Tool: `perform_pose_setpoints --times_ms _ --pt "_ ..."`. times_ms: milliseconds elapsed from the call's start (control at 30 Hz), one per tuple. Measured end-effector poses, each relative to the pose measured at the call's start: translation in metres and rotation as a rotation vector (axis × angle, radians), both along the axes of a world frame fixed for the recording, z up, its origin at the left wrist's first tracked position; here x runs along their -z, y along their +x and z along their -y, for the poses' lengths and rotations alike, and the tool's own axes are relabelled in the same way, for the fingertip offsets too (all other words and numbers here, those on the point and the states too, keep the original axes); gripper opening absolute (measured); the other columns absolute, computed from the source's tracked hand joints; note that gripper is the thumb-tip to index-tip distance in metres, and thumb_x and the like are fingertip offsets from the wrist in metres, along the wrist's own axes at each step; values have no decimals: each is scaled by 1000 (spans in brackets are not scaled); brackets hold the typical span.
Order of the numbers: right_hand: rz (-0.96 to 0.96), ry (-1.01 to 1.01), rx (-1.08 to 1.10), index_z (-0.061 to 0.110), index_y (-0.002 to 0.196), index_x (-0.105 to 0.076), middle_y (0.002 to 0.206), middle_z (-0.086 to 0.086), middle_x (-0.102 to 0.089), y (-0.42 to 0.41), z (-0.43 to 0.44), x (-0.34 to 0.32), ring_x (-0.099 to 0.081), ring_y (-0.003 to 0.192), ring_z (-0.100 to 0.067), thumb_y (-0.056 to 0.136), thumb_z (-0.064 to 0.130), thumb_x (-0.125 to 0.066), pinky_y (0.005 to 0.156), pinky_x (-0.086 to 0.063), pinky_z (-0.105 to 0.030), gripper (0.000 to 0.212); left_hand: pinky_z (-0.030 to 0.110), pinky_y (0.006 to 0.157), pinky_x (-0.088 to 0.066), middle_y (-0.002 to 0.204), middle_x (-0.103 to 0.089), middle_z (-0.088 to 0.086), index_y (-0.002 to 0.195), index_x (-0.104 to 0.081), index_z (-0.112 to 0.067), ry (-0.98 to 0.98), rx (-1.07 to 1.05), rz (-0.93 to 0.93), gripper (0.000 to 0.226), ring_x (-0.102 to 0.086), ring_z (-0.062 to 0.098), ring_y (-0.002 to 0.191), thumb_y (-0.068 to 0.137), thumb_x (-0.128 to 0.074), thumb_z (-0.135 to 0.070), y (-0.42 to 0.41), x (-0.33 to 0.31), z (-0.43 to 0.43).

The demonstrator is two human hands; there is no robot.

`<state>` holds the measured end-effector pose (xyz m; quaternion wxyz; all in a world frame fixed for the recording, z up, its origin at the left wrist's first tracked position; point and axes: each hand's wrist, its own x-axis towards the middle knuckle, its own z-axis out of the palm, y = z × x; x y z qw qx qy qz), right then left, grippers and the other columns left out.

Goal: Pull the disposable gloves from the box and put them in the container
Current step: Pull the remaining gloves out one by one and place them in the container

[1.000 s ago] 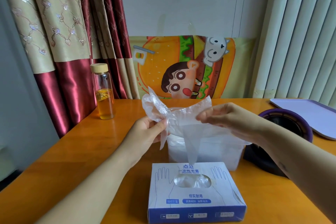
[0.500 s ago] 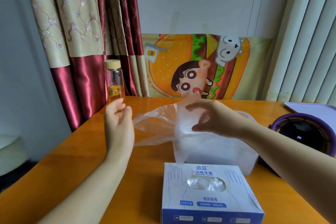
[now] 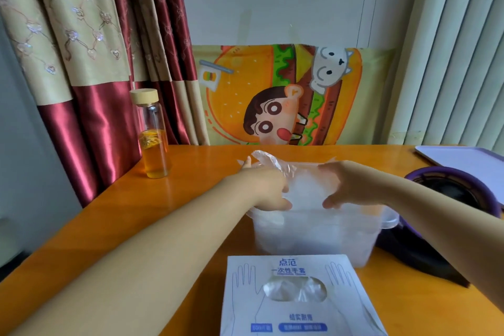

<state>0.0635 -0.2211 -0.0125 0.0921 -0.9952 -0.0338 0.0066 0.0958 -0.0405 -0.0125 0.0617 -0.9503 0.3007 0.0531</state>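
A white and blue glove box (image 3: 300,305) lies at the near edge of the orange table, with clear gloves showing in its oval opening (image 3: 294,288). Just behind it stands a translucent plastic container (image 3: 313,240). A crumpled clear disposable glove (image 3: 308,185) is spread over the container's open top. My left hand (image 3: 266,188) grips its left side with curled fingers. On the right side, my right hand (image 3: 351,185) holds the glove down at the rim. What lies inside the container is blurred by its walls.
A glass bottle of orange liquid (image 3: 152,133) stands at the back left near the curtain. A black object with a purple rim (image 3: 450,194) sits right of the container, and a lavender tray (image 3: 469,161) lies behind it. The table edge runs diagonally on the left.
Both hands have come down with the glove from mid-air onto the container's top. My left hand, apart from the glove half a second ago, now grips it again.
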Motion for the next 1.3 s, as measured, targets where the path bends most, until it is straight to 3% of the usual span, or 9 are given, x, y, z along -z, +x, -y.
perform_pose_setpoints --times_ms 100,233,367,567,700,833,1033,1167,1300 --pt "-81 -143 -1 12 147 -30 146 -6 -42 1 9 3 -43 129 -23 80 28 -74 108 -34 -29 81 40 107 -37 148 -43 0 143 -44 -27 90 40 -82 56 -40 25 132 94 -49 -51 10 -2 19" --pt "-119 -326 -9 12 140 -44 131 -7 -54 11 12 14 -52 117 -23 82 31 -72 102 -43 -29 66 40 112 -32 153 -35 -4 148 -33 -31 238 52 -114 64 -32 24 140 92 -50 -55 19 3 40" --pt "-169 -501 -11 9 136 -47 136 -9 -48 10 9 13 -41 125 -25 89 38 -62 105 -37 -31 57 34 111 -27 159 -22 0 153 -21 -23 325 25 -215 66 -24 24 143 97 -48 -44 24 9 50" --pt "169 -408 -87 15 122 -59 122 -4 -45 12 -1 8 -49 101 -21 79 44 -71 81 -49 -29 53 41 113 -29 161 -14 1 154 -13 -29 345 -77 -311 77 -20 28 145 92 -59 -38 42 26 55" --pt "-223 -366 -133 8 134 -50 133 -8 -52 33 -3 27 -51 117 -24 90 34 -61 99 -44 -31 52 42 113 -28 159 -16 6 153 -16 -24 346 -68 -297 70 -20 30 144 95 -54 -27 45 34 55" --pt "-424 -499 -39 9 147 -25 157 -18 -11 48 11 49 -35 133 -36 100 14 -30 100 -40 -36 48 40 109 -30 162 -3 4 154 2 -28 390 -49 -319 74 -17 31 144 98 -43 -13 47 39 55" --pt "-516 -614 -78 18 152 -1 159 -10 -4 54 13 60 -11 144 -35 104 33 -7 115 -12 -44 51 47 115 -17 162 4 -3 153 3 -32 454 -25 -296 63 -5 33 147 102 -27 -11 53 50 53" --pt "-469 -399 -78 11 151 -11 156 -10 -19 42 9 49 -21 143 -30 102 38 -32 117 -18 -38 60 40 113 -24 162 -9 3 155 -5 -22 401 -7 -293 66 -15 30 146 101 -42 -18 38 33 52" --pt "-167 -153 -77 13 146 -31 146 -4 -42 16 9 21 -45 128 -20 86 40 -64 102 -38 -25 74 32 106 -38 150 -38 1 150 -28 -18 -31 42 -213 70 -43 20 131 92 -60 -39 24 3 30"
